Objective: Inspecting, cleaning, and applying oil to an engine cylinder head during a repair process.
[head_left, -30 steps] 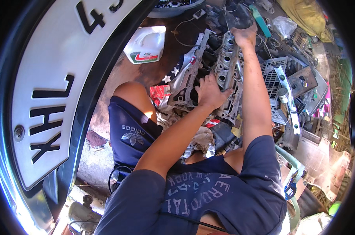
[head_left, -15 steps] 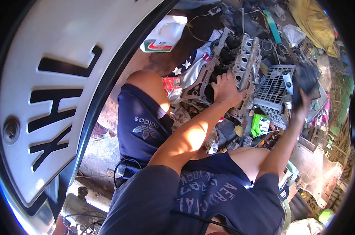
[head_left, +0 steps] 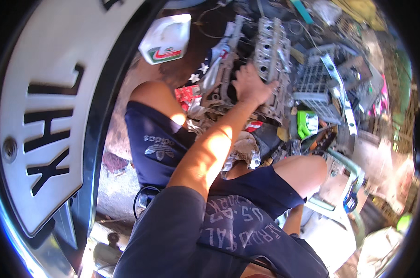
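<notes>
The person's left hand point(head_left: 254, 84) lay on the lower part of a long grey metal engine casting with a row of round holes point(head_left: 271, 50), thumb set wide of the fingers; how hard it pressed could not be told. The right hand was out of sight beside the thigh, only a strip of bare forearm point(head_left: 293, 218) showing, so whether it held anything could not be told either.

The casting lay ahead of the knees, just right of an angular grey metal side piece point(head_left: 226, 70), with a dark gap between them. To its right stood a grey plastic lattice crate point(head_left: 307, 83), with a bright green and white packet point(head_left: 306, 123) near its lower end.

With just one hand seen on it, the casting could rock if the push came off-centre, and a shift toward the side piece might pinch the fingers. Any small loose part knocked into that dark gap could be hard to find, and rough metal edges could cut bare skin
</notes>
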`<state>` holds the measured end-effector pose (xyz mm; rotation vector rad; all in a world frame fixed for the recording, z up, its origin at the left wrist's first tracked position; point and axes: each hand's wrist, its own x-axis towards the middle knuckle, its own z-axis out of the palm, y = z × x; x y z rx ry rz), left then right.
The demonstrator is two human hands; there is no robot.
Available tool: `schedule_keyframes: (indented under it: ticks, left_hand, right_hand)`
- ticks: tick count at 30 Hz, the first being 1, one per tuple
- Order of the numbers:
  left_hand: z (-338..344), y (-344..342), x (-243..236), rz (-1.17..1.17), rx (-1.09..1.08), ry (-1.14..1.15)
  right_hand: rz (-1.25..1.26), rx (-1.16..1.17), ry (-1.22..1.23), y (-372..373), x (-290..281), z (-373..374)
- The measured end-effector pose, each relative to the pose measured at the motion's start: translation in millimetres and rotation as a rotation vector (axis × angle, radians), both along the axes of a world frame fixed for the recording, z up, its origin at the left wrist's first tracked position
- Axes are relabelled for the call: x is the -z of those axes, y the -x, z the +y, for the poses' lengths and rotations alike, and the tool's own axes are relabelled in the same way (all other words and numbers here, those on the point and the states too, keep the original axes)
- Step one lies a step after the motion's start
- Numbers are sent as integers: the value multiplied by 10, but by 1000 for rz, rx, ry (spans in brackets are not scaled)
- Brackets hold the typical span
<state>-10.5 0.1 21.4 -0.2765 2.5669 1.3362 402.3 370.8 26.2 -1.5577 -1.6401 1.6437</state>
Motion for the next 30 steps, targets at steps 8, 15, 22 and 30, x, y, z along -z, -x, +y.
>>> schedule_keyframes:
  ticks: [8,15,22,30]
  left_hand:
    - [46,38,210,189,-53,80]
    - [27,52,255,190,-30,95]
    - [-44,143,392,324,-9,27]
    - [-49,165,487,374,-6,-50]
  right_hand:
    - [36,131,-17,-940,416,-646]
    - [50,148,-30,-971,792,-904]
    - [-37,156,-3,-1123,1128,-1201]
    - [-96,51,-4,-756,1401,-1260]
